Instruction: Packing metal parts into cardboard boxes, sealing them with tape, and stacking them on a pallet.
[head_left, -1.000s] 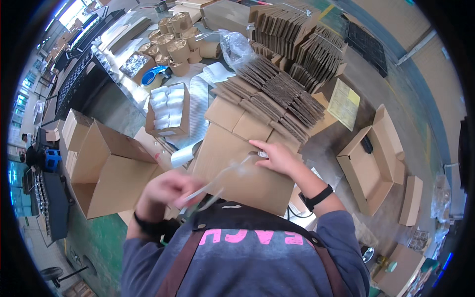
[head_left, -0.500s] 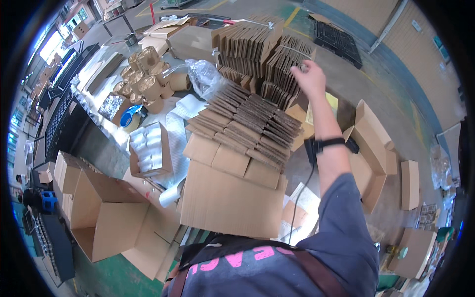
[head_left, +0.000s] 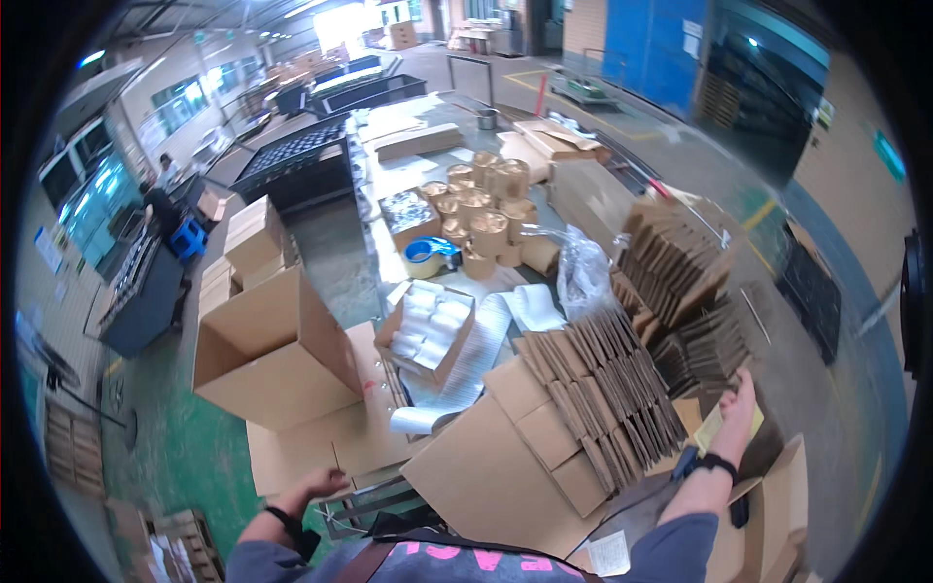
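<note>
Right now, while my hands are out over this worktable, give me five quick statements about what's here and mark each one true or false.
1. The blue tape dispenser is beside the brown cylinders. True.
2. The small open carton is empty. False: it holds white packets.
3. The right hand is near the folded cardboard bundles. True.
4. The left hand is touching the clear plastic bag. False: it is by the flat cardboard, well away from the bag.
5. The stool in the background is red. False: it is blue.
</note>
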`<state>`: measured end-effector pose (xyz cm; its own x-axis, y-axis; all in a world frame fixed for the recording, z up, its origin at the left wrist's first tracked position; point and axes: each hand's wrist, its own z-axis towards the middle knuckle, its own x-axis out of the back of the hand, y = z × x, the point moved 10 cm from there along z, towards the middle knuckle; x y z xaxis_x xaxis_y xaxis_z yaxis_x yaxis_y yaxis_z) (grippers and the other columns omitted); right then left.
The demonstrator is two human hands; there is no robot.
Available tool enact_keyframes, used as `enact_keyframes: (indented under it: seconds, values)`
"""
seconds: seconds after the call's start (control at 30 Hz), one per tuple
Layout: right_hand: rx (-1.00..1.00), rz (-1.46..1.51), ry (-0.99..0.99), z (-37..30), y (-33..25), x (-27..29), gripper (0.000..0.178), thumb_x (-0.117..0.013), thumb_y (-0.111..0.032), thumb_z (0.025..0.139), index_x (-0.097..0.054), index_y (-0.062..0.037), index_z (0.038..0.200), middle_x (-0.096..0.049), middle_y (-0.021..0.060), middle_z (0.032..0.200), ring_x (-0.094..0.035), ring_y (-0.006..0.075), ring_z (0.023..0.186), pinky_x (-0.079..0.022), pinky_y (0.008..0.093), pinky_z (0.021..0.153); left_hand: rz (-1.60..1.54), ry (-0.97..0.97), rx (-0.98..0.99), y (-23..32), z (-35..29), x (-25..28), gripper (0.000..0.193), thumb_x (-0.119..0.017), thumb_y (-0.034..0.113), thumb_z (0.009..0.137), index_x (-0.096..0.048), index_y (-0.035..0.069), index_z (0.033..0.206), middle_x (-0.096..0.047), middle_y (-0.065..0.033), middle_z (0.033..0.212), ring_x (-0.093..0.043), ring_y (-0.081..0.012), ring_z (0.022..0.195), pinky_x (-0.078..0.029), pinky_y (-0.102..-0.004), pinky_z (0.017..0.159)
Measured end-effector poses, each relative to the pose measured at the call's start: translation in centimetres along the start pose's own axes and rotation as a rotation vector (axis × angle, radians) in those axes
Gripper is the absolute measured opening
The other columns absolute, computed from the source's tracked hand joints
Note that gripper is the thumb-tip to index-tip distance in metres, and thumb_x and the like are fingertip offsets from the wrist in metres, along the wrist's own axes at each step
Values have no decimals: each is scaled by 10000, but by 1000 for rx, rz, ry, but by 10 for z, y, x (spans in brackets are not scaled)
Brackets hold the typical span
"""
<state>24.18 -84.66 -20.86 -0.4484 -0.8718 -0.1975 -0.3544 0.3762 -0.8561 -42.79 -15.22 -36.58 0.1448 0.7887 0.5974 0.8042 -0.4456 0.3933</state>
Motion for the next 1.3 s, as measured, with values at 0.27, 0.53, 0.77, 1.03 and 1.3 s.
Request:
enact_keyframes:
  seconds: [0.27,0.53,0.77,1.03,1.3]
  values:
    - [248,-242,-111,-205,-60,55,290,-654,-184,810,-517,-73,1040,-535,7,729,-408,57,408,-273,198,308,-184,-57,-763,364,-42,106,410,-604,245,919,-520,21,1251,-617,-96,1087,-584,-155,990,-463,-310,866]
    - [104,-581,-778,-367,14,1,540,-746,-141,742,-532,22,1210,-635,43,962,-587,110,853,-480,236,719,-23,859,-1691,490,-241,140,413,-691,201,798,-565,57,1164,-564,-109,1104,-569,-252,992,-419,-360,864]
    - [428,-1138,-812,-392,87,-27,578,-790,-286,711,-570,9,1156,-626,90,959,-586,184,872,-469,326,815,346,419,-1388,443,-188,23,433,-796,403,653,-558,90,835,-492,-94,862,-518,-291,813,-414,-386,724]
    - [845,-1181,-1064,-501,94,-100,248,-438,-61,871,-452,30,1101,-463,177,1006,-517,316,982,-433,396,869,291,329,-1298,426,-194,3,190,-728,198,725,-569,95,746,-511,-69,796,-549,-269,769,-424,-390,694]
    - [640,-1726,-1052,-505,154,-137,177,-529,-179,905,-479,-28,982,-613,178,702,-605,407,674,-472,495,603,-125,300,-1334,409,-193,21,167,-725,56,708,-577,78,783,-526,-54,797,-530,-233,729,-397,-342,668]
